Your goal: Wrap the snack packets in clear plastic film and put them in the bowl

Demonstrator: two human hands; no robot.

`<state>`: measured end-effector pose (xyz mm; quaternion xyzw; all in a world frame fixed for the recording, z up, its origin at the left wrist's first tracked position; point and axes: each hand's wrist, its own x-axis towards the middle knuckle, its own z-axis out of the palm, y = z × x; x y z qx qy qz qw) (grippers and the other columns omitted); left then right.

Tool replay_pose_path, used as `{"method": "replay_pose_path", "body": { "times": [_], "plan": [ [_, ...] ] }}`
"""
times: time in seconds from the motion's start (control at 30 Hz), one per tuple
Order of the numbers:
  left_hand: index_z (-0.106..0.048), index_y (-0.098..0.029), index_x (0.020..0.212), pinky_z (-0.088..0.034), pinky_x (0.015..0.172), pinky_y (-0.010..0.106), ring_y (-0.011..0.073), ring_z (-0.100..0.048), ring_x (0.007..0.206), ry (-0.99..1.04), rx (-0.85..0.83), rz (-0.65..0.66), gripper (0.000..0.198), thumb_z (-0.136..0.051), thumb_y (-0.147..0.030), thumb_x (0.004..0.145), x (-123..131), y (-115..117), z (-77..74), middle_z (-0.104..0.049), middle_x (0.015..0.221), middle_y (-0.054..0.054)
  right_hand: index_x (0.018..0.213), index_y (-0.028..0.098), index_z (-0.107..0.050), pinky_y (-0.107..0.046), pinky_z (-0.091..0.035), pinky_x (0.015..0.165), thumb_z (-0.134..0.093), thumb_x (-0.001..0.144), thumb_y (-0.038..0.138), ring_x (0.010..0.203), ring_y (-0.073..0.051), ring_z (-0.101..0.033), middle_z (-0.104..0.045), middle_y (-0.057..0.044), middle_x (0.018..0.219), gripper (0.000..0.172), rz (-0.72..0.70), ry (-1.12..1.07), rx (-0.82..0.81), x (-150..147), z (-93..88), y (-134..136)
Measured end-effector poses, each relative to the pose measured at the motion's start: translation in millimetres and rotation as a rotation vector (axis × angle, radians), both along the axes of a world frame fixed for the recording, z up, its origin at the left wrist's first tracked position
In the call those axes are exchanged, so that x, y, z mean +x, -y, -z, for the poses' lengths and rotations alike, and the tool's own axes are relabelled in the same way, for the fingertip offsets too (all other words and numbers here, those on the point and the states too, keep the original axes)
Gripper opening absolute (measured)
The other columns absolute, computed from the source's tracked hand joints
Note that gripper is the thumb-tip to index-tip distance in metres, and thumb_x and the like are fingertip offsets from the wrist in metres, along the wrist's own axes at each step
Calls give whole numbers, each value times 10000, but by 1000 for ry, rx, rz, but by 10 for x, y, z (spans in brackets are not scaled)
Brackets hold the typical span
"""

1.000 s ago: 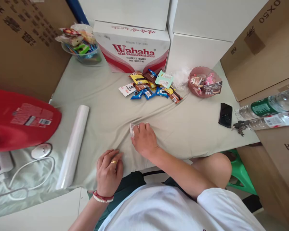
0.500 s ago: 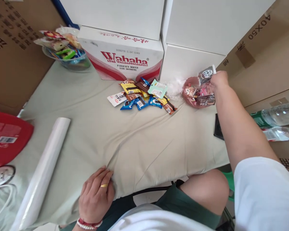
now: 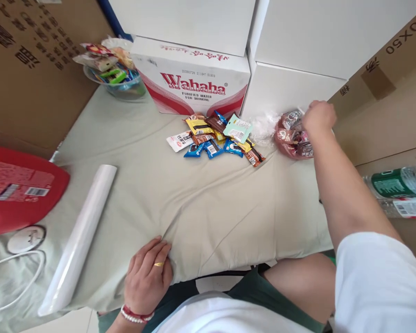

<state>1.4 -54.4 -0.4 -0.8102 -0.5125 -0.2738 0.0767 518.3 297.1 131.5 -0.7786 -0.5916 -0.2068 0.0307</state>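
At the right back, my right hand (image 3: 319,118) is over a reddish bowl (image 3: 287,150) holding several snack packets. Its fingers are curled at the pale edge of a dark snack packet (image 3: 292,119), which sits at the top of the bowl; the fingertips are partly hidden. My left hand (image 3: 148,273) lies with fingers stretched out on the cloth at the table's front edge and holds nothing. Left of the bowl is a loose pile of snack packets (image 3: 213,143) in yellow, blue, brown and mint. Between pile and bowl sits crumpled clear plastic (image 3: 264,128).
A Wahaha water carton (image 3: 197,83) stands behind the pile. To its left is a clear tub (image 3: 128,90) of packets. A white roll (image 3: 81,236), a red package (image 3: 24,189) and a white cable (image 3: 38,268) lie at left; plastic bottles (image 3: 391,182) are at right.
My right hand has lowered the dark snack packet into the bowl, where it now lies flatter. The view has turned slightly left. My left hand stays on the table edge.
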Motion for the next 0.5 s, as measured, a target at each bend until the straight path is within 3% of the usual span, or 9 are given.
{"method": "replay_pose_path", "body": {
  "times": [0.1, 0.2, 0.27, 0.37, 0.5],
  "plan": [
    [-665, -144, 1114, -544, 896, 430, 325, -735, 1062, 16, -2, 12, 270, -617, -14, 883, 1, 5, 1, -759, 1032, 126, 1318, 107, -682, -475, -464, 962, -433, 1041, 308, 1248, -302, -520, -642, -258, 1314, 424, 91, -127, 188, 91, -12, 516],
    [-663, -157, 1122, -539, 899, 422, 319, -734, 1076, 23, -8, 10, 275, -621, -30, 881, -4, 13, 6, -763, 1030, 115, 1494, 43, -522, -558, -353, 1135, -460, 1025, 392, 1369, -349, -439, -524, -320, 1475, 588, 129, -251, 184, 141, 222, 827],
    [-662, -176, 1124, -534, 910, 418, 310, -735, 1079, 22, -12, 3, 283, -617, -44, 877, -6, 17, 7, -763, 1027, 103, 1582, 2, -386, -596, -269, 1204, -413, 1034, 431, 1468, -366, -357, -410, -338, 1585, 696, 104, -303, 92, 125, 432, 838],
    [-656, -195, 1120, -529, 922, 414, 301, -735, 1083, 12, -22, 1, 294, -609, -53, 867, -1, 19, 4, -760, 1012, 91, 1642, 64, -317, -638, -183, 1245, -369, 1044, 492, 1559, -387, -233, -288, -260, 1697, 737, 39, -339, -37, 66, 650, 670],
    [-654, -197, 1122, -527, 925, 408, 297, -733, 1091, 22, -26, -19, 302, -604, -58, 858, 10, 27, 12, -758, 1011, 93, 1589, 119, -443, -679, -184, 1214, -391, 1045, 508, 1556, -419, -213, -314, -238, 1683, 670, 57, -354, -112, 26, 622, 530]
  ]
}}
